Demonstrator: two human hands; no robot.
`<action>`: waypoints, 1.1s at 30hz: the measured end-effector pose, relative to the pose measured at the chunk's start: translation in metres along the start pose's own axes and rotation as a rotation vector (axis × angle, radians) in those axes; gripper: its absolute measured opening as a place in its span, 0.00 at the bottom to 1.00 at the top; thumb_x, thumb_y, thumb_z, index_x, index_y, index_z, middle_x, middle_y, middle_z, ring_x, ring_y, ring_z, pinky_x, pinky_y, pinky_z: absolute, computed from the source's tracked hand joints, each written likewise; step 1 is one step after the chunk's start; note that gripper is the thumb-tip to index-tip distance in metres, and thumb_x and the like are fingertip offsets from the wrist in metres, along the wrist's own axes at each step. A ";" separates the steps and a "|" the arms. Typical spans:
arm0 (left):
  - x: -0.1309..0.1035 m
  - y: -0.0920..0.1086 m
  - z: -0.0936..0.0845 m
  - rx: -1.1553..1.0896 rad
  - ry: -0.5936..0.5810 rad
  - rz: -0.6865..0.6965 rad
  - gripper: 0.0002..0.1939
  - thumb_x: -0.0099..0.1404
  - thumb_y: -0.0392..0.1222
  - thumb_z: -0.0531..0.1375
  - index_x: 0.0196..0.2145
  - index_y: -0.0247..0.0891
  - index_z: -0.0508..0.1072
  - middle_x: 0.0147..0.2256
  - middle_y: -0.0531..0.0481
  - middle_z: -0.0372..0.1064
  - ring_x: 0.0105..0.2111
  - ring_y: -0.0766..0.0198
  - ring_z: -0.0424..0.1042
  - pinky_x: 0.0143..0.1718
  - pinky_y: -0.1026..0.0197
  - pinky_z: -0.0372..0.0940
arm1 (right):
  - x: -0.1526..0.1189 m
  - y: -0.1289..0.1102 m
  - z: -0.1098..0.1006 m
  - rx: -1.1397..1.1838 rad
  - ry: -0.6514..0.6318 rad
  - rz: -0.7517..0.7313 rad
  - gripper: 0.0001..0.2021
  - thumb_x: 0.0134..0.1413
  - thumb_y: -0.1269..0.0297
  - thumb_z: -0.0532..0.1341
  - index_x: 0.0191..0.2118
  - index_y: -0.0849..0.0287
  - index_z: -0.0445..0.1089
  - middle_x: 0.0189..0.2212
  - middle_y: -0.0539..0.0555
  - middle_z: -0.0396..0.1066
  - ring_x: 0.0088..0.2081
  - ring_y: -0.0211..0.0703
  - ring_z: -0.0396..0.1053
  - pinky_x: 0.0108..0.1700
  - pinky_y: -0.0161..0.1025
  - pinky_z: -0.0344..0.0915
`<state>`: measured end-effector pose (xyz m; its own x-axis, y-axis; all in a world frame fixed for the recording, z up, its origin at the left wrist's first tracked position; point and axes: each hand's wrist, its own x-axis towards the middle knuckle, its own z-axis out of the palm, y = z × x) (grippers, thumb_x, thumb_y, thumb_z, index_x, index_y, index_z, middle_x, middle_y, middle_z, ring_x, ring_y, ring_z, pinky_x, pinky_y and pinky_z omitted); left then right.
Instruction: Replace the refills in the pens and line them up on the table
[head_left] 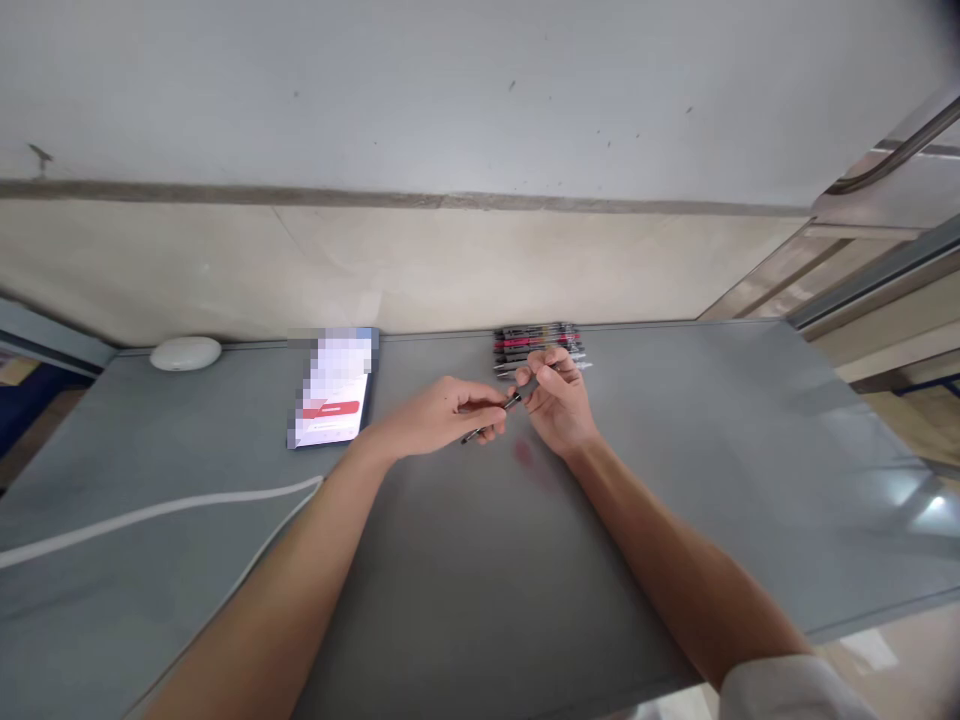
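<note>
Over the middle of the grey table [465, 580], both my hands are closed on one slim dark pen [512, 403]. My left hand [454, 415] pinches its lower part, and a dark tip sticks out below those fingers. The fingers of my right hand [559, 400] grip the upper end, which they partly cover. The pen slants up to the right. Just beyond my right hand, several pens [525, 343] lie side by side in a stack near the wall, mostly dark with a red one among them. My right fingers hide part of that row.
A lit phone or tablet [334, 390] lies left of my hands, its screen partly blurred out. A white rounded device [185, 353] sits at the back left. One white cable [157, 512] crosses the left side. The wall [450, 265] rises behind the table.
</note>
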<state>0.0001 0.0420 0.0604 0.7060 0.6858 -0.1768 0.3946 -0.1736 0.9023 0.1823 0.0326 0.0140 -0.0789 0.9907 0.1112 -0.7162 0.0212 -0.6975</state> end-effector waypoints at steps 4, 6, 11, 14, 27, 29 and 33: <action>0.004 -0.007 0.003 0.026 0.164 -0.044 0.12 0.64 0.50 0.59 0.37 0.40 0.76 0.26 0.54 0.70 0.26 0.67 0.66 0.28 0.65 0.58 | 0.002 0.001 0.002 -0.040 0.089 -0.033 0.11 0.43 0.68 0.70 0.29 0.53 0.67 0.28 0.42 0.65 0.30 0.31 0.70 0.33 0.33 0.73; 0.005 -0.009 0.004 0.028 0.197 -0.064 0.13 0.63 0.50 0.60 0.39 0.40 0.76 0.27 0.54 0.71 0.27 0.67 0.66 0.28 0.65 0.59 | 0.003 0.001 0.003 -0.058 0.112 -0.036 0.11 0.43 0.67 0.70 0.29 0.53 0.67 0.28 0.42 0.66 0.31 0.32 0.71 0.34 0.34 0.73; 0.002 -0.009 0.000 -0.028 0.158 -0.048 0.14 0.65 0.51 0.58 0.40 0.38 0.75 0.31 0.51 0.73 0.30 0.65 0.70 0.34 0.63 0.64 | 0.001 -0.001 0.004 -0.079 0.097 -0.020 0.11 0.43 0.67 0.70 0.31 0.53 0.67 0.31 0.43 0.67 0.34 0.33 0.72 0.35 0.34 0.72; 0.001 -0.004 -0.002 -0.032 0.079 -0.022 0.15 0.66 0.51 0.56 0.33 0.37 0.75 0.31 0.51 0.73 0.31 0.65 0.71 0.36 0.62 0.64 | 0.000 -0.002 0.003 -0.069 0.049 -0.023 0.12 0.43 0.69 0.69 0.32 0.52 0.66 0.31 0.43 0.66 0.33 0.33 0.71 0.32 0.33 0.73; 0.002 0.003 0.002 -0.028 0.050 -0.023 0.15 0.66 0.50 0.56 0.33 0.38 0.76 0.27 0.51 0.71 0.29 0.65 0.69 0.32 0.63 0.62 | 0.000 0.000 0.000 0.007 0.021 -0.003 0.13 0.42 0.68 0.70 0.31 0.52 0.64 0.29 0.42 0.61 0.31 0.32 0.67 0.32 0.33 0.73; 0.003 0.001 0.003 -0.014 0.116 -0.051 0.14 0.64 0.51 0.58 0.37 0.39 0.76 0.27 0.53 0.71 0.29 0.65 0.69 0.31 0.63 0.61 | 0.001 0.001 0.000 0.001 0.041 -0.035 0.12 0.44 0.69 0.70 0.31 0.52 0.66 0.30 0.42 0.62 0.31 0.31 0.67 0.34 0.34 0.73; 0.002 -0.001 0.003 -0.020 0.125 -0.074 0.16 0.64 0.53 0.59 0.42 0.40 0.76 0.30 0.52 0.73 0.30 0.64 0.70 0.32 0.62 0.62 | 0.002 0.001 0.000 -0.013 0.078 -0.053 0.12 0.43 0.69 0.70 0.31 0.52 0.66 0.30 0.43 0.62 0.31 0.31 0.67 0.34 0.32 0.72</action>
<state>0.0030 0.0417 0.0585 0.5965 0.7788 -0.1940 0.4302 -0.1062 0.8965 0.1818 0.0347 0.0134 0.0133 0.9956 0.0933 -0.7092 0.0751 -0.7010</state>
